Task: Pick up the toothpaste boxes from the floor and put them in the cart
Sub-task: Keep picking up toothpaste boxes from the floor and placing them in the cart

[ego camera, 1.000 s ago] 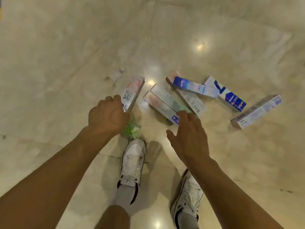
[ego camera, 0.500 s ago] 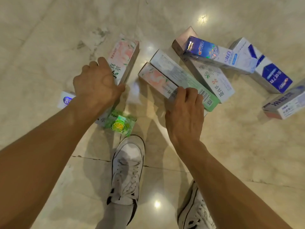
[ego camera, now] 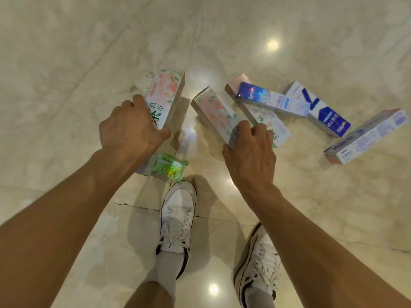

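Standing on the pale marble floor (ego camera: 66,52) are two white sneakers (ego camera: 178,216), closest to the camera. Just past the left toe lies a small green box (ego camera: 170,168), flat on the tiles. Up a little, and both hands are busy! The left hand (ego camera: 131,127) is curled round the near end of a peach-flowered box (ego camera: 165,94), fingers over one long edge, thumb pressed against the other. The right hand (ego camera: 249,156) clamps the near end of a second pink floral box (ego camera: 213,110), fingers hooked over the top (thumb tucked at its left side). Whether either box has left the floor, I cannot tell. Beside the right hand a white box with green print (ego camera: 264,116) lies flat, and a shiny blue box (ego camera: 266,97) rests across its far end. Further right sits a white-and-blue box (ego camera: 324,112), then a long pale box (ego camera: 367,136) on its own.
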Motion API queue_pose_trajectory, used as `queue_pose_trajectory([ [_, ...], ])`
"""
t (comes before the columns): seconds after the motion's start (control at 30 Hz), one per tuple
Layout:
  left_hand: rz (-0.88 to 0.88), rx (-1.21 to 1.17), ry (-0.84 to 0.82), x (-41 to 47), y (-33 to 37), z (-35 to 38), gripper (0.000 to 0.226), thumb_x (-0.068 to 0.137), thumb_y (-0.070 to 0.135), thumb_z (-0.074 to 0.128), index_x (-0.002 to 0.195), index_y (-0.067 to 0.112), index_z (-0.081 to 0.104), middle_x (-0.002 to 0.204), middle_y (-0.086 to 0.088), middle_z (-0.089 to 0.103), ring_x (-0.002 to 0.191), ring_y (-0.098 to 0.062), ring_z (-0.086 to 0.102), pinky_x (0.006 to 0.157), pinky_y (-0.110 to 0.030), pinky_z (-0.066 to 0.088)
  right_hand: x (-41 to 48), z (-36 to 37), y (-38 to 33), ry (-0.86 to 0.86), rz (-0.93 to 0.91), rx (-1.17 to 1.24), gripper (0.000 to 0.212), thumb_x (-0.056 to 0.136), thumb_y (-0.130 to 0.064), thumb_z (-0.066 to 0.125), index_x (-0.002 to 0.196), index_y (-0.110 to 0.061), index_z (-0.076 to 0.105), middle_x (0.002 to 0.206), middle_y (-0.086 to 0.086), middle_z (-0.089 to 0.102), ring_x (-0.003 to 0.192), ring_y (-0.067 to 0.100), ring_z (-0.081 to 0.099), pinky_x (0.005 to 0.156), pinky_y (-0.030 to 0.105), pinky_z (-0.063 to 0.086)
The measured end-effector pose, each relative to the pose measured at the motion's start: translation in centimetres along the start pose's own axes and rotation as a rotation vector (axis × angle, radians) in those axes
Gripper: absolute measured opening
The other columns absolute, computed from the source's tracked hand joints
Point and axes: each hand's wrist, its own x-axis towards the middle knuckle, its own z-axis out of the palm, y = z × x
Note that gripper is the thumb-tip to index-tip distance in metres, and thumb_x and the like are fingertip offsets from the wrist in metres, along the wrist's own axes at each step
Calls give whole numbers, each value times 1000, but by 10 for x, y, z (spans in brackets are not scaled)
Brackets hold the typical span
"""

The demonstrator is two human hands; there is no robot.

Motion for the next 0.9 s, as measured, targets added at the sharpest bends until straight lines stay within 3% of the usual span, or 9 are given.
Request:
queue_pose_trajectory([
  [0.1, -4, -13, 6, -37, 19, -70, 72, 78, 61, 67, 121, 8, 44, 100, -12, 53, 88, -32, 51, 65, -39, 34, -12, -88, -4, 3, 9, 24, 41, 86, -39, 69, 117, -19, 51, 107, 2, 44, 101, 25, 46, 61, 35, 34],
  [0.2, 19, -39, 66, -86, 50, -160, 66, 75, 59, 70, 112, 10, 45, 94, -9, 52, 77, -27, 46, 61, -36, 33, -23, -198, -9, 27, -11, 51, 54, 88, -57, 66, 123, -21, 47, 106, -1, 46, 87, 21, 54, 60, 35, 46],
  [0.33, 77, -21, 112, -156, 93, -300, 63, 75, 62, 65, 110, 13, 44, 96, -7, 54, 87, -30, 58, 62, -34, 35, -52, -360, -23, 45, -31, 23, 49, 88, -63, 62, 116, -26, 45, 97, -4, 57, 72, 17, 59, 59, 38, 56],
  [0.5, 111, -35, 157, -247, 141, -493, 62, 77, 62, 62, 114, 15, 44, 104, -6, 56, 95, -29, 58, 64, -33, 35, -104, -572, -40, 103, -49, 30, 41, 91, -62, 52, 107, -25, 47, 92, -4, 54, 75, 23, 58, 63, 36, 49],
  [0.67, 144, -77, 209, -327, 169, -665, 66, 75, 62, 65, 118, 14, 50, 106, -8, 57, 95, -29, 60, 69, -33, 37, -155, -758, -64, 166, -32, 38, 37, 88, -59, 52, 101, -25, 48, 90, -2, 59, 75, 25, 59, 69, 38, 52],
  [0.9, 286, 17, 282, -396, 203, -860, 61, 75, 75, 61, 104, 23, 49, 79, 3, 52, 72, -16, 53, 63, -31, 39, -203, -949, -97, 278, -15, -1, 39, 87, -57, 60, 99, -23, 46, 90, -2, 57, 78, 23, 55, 63, 33, 38],
])
